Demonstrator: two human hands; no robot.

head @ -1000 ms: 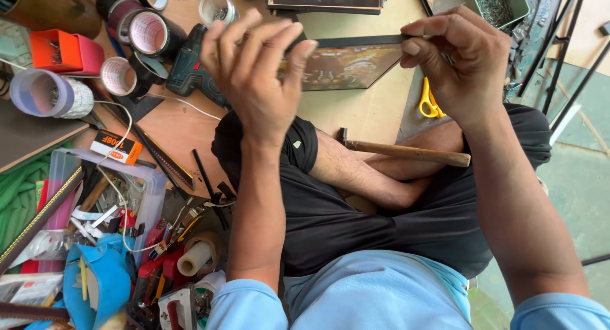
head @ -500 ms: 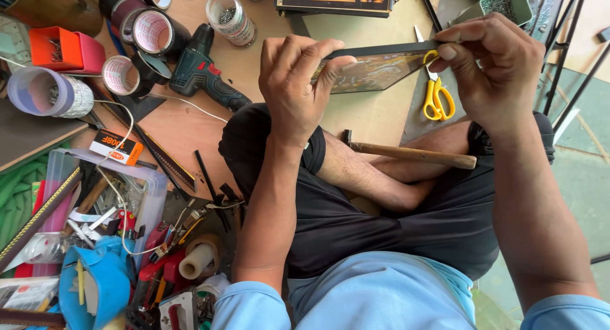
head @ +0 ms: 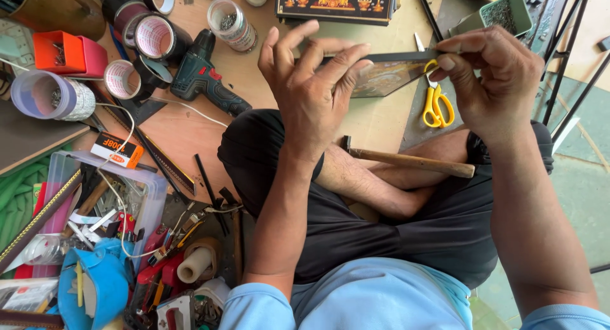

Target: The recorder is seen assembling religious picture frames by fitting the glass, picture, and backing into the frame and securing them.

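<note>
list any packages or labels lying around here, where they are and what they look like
Small box: left of the knee on the wood floor, flat, orange and black with white end.
Clear jar: top centre, round, pale printed label.
Paper packet: bottom left corner, flat, whitish, print too small to tell.

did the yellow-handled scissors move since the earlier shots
Cannot tell: the yellow-handled scissors appear once the right hand shifts, lying beside the wooden-handled hammer; the camera also moved.

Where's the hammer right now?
Head view, centre-right: the hammer lies across the person's crossed legs, below the yellow scissors, between left hand and right hand.
</note>
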